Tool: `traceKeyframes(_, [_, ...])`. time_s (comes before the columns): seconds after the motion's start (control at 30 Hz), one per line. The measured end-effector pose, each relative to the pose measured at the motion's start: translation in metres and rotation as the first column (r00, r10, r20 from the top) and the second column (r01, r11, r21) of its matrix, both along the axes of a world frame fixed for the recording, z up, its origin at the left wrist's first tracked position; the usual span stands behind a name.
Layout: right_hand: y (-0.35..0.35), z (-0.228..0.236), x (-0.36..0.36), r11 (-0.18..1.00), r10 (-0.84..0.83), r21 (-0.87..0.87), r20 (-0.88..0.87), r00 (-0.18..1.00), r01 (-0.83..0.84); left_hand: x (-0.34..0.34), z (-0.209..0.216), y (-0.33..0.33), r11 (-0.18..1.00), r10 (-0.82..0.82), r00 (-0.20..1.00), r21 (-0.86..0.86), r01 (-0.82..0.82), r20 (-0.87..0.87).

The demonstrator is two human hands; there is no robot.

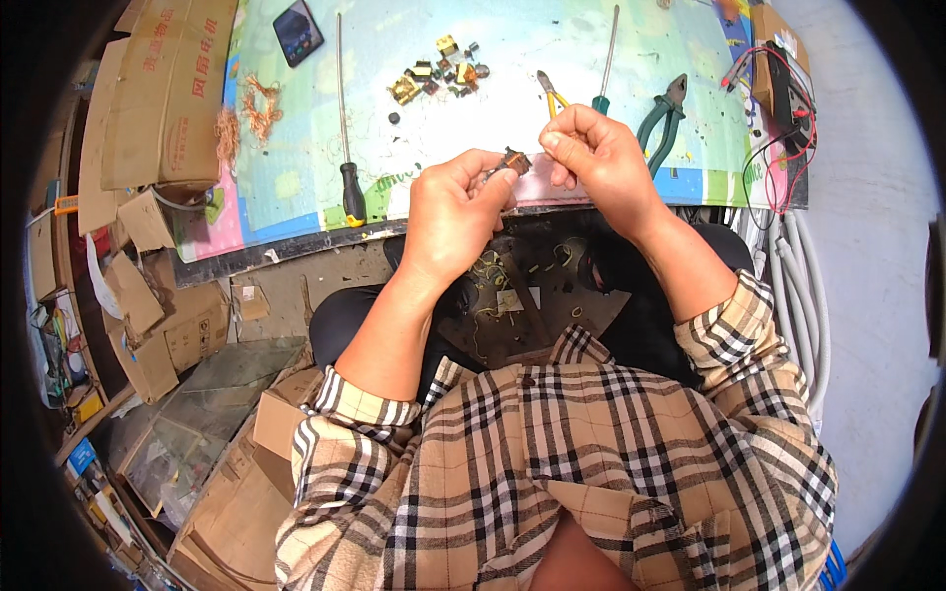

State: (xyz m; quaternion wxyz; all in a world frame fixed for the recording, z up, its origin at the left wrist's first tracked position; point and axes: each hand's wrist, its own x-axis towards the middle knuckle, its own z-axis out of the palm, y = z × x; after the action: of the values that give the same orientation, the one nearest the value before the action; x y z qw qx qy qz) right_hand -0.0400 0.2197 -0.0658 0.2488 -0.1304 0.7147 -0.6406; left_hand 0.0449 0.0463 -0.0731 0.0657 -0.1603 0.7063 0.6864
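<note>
My left hand (456,202) pinches a small dark component with a copper-coloured winding (514,161) between thumb and fingertips, above the table's near edge. My right hand (603,163) is closed in a pinch just to the right. Whatever its fingers hold, perhaps a thin strand, is too fine to make out. Yellow-handled cutters (552,94) lie beyond the right hand, their handles partly hidden by it. On its right are large green-handled pliers (662,118). A green-handled screwdriver (603,84) points away behind the fingers.
A long black-handled screwdriver (351,192), a phone (298,32), copper wire bundles (258,108) and a pile of small yellow and black parts (434,77) lie on the table (296,187). Cardboard boxes (172,98) crowd the left; a meter with red and black leads (788,94) sits right.
</note>
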Motion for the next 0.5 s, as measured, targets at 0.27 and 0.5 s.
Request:
traceKeyframes(0.27, [0.003,0.002,-0.001,0.998,-0.030,-0.044,0.216,0.976,0.041,0.001,-0.007,-0.003,0.956,0.156,0.985,0.263,-0.132,-0.074])
traceKeyframes(0.5, [0.005,0.003,-0.003,0.998,-0.028,-0.049,0.216,0.976,0.039,-0.002,-0.015,-0.022,0.700,0.073,0.993,0.704,-0.117,0.093])
